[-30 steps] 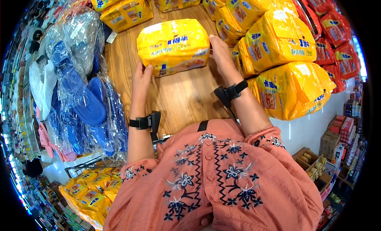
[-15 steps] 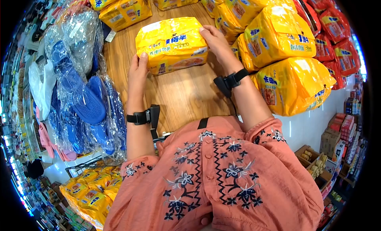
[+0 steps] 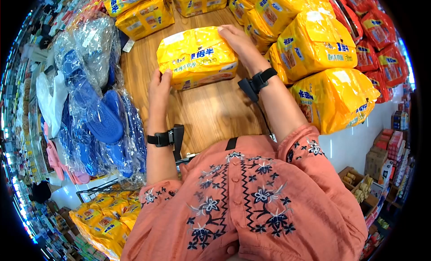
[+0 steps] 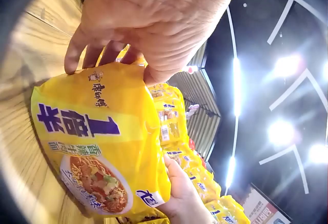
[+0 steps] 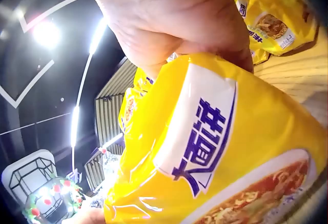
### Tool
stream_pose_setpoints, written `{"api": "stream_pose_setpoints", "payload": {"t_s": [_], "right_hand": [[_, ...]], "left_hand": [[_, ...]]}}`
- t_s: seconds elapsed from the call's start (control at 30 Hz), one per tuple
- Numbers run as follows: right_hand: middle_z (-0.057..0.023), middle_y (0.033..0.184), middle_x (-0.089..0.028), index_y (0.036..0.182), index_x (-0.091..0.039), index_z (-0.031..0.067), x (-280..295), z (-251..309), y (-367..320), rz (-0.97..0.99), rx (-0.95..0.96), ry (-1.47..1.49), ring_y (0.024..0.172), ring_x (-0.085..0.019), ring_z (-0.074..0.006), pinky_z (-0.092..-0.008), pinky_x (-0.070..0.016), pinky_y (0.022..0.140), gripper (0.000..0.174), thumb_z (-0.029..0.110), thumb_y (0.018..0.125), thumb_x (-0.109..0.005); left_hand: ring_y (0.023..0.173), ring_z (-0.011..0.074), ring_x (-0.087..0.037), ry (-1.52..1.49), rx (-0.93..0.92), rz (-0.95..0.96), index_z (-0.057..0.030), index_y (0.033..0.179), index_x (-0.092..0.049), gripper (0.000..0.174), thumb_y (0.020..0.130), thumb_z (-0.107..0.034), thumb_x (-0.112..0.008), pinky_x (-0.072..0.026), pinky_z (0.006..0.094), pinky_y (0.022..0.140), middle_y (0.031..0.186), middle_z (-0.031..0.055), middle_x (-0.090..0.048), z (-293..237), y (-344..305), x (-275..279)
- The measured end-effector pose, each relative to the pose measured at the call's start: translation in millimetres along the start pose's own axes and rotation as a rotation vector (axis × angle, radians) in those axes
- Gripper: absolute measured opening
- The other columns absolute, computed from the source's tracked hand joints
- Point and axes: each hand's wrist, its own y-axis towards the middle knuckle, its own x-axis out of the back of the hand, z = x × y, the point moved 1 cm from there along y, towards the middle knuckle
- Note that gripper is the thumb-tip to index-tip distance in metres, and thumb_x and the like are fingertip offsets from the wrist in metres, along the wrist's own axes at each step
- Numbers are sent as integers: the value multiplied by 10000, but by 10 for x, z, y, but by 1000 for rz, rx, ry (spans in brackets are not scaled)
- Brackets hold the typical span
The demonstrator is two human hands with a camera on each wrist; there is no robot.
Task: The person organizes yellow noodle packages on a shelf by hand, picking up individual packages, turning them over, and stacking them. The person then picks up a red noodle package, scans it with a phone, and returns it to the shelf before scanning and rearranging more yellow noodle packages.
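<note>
A yellow multipack of instant noodles is held over the wooden table by both hands. My left hand grips its left end; in the left wrist view the thumb lies at the top edge and the fingers wrap over the far side of the pack. My right hand holds the upper right corner, thumb on top, its other fingers mostly hidden behind. The printed noodle bowl shows on the pack in the right wrist view, beneath the right palm.
Stacked yellow noodle packs line the table's right side, with red packs beyond. More yellow packs stand at the back. Blue slippers in clear plastic hang at the left. Below them is a wire basket of yellow packs.
My right hand has slid from the pack's right side up to its top right corner. The left hand stays at the left end, and the pack's top tilts more into view.
</note>
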Motion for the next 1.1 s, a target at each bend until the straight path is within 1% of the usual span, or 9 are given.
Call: {"api": "stream_pose_setpoints", "payload": {"t_s": [0.13,0.23,0.37,0.53,0.6,0.7,0.83,1.0,1.1], "right_hand": [[-56,985,-649,1098,-611,-14,-5,-88,-81,-32,66,-22,888,-590,-124,-265,-479,800,331,288,963,-609],[-52,955,-640,1069,-610,-8,-34,-45,-324,-72,137,-80,866,-586,-124,-275,-483,780,284,247,947,-631],[-61,949,-637,1029,-613,-13,-49,11,-668,-87,138,-124,857,-587,-129,-272,-484,787,258,220,929,-654],[-77,1071,-593,1039,-614,-3,61,-27,-1029,9,170,-164,1005,-572,-157,-289,-473,864,253,217,930,-671],[-72,1088,-583,1043,-613,4,73,-37,-1167,33,157,-154,1017,-573,-161,-295,-475,870,251,219,930,-675],[-73,1109,-571,1050,-615,21,89,-78,-1318,69,140,-156,1044,-574,-177,-309,-481,881,236,214,928,-678],[-90,1137,-569,1052,-622,41,139,-154,-1478,108,268,-247,1077,-576,-205,-322,-493,886,213,199,920,-678],[-110,1165,-568,1047,-636,57,196,-184,-1644,181,266,-316,1101,-575,-222,-331,-500,887,220,186,886,-710],[-115,1141,-574,1047,-638,57,225,-225,-1751,223,288,-357,1079,-585,-224,-327,-501,878,218,179,883,-713]], "left_hand": [[1028,121,-593,-58,-9,12,-51,1282,-573,365,993,-274,-561,-470,273,863,1181,47,-643,168,-124,58],[1025,127,-609,-99,45,67,-45,1323,-538,385,983,-227,-553,-488,270,861,1205,52,-635,210,-269,142],[1018,137,-630,-131,149,104,-46,1339,-520,388,978,-189,-530,-510,267,831,1218,56,-628,171,-481,208],[1068,152,-632,-130,225,147,-51,1361,-513,403,990,-207,-530,-527,293,861,1241,63,-624,32,-688,306],[1087,154,-627,-195,258,171,-52,1382,-503,424,997,-225,-539,-528,300,879,1255,64,-621,18,-770,344],[1105,163,-613,-130,244,193,-40,1333,-518,404,1011,-282,-539,-509,319,896,1237,72,-624,-109,-897,326],[1119,163,-605,-182,283,181,-40,1345,-512,415,999,-264,-550,-506,319,903,1251,72,-619,-66,-975,336],[1112,151,-604,-187,285,204,-28,1336,-521,422,968,-227,-582,-498,297,899,1233,66,-626,76,-1068,356],[1078,128,-606,-75,327,247,-21,1337,-519,434,945,-189,-598,-490,265,873,1207,53,-634,88,-1111,398]]}}
